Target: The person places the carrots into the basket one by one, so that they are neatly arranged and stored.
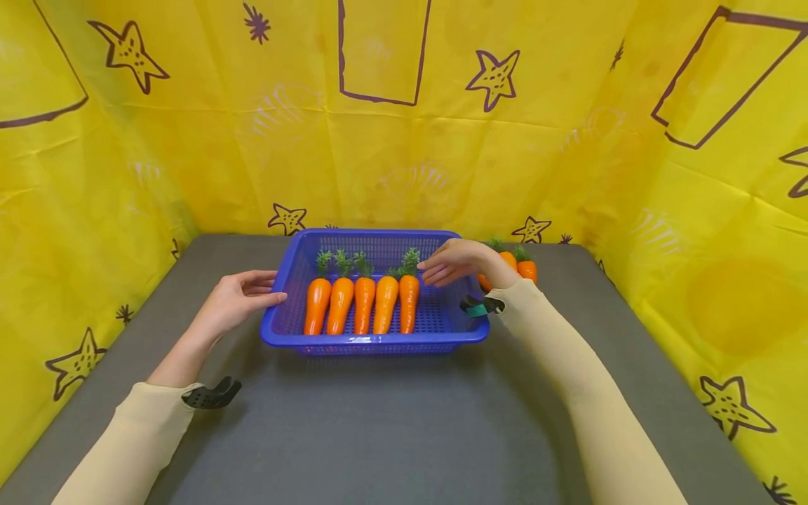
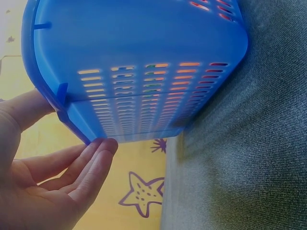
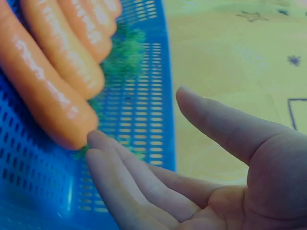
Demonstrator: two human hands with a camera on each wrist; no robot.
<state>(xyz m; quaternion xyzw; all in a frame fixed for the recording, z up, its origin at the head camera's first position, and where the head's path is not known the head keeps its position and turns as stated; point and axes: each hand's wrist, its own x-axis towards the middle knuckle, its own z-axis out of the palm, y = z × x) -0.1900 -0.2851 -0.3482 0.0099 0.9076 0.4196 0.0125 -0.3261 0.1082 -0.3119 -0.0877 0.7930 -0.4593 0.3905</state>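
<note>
A blue plastic basket (image 1: 379, 339) with slotted walls sits on the grey table. Several orange carrots (image 1: 364, 305) with green leafy tops lie side by side in it, tops toward the far wall. At the basket's left rim, my left hand (image 1: 233, 300) holds the edge, thumb over the rim and fingers outside, as the left wrist view (image 2: 62, 182) also has it. My right hand (image 1: 459, 259) is over the basket's right side, fingers loosely extended and holding nothing. Its fingertips are close to the leafy end of the rightmost carrot (image 3: 53, 96).
More carrots (image 1: 527, 270) with green tops lie on the grey tabletop (image 1: 353, 428) just right of the basket, partly hidden behind my right wrist. Yellow cloth (image 1: 391, 161) printed with starfish encloses the table at the back and both sides.
</note>
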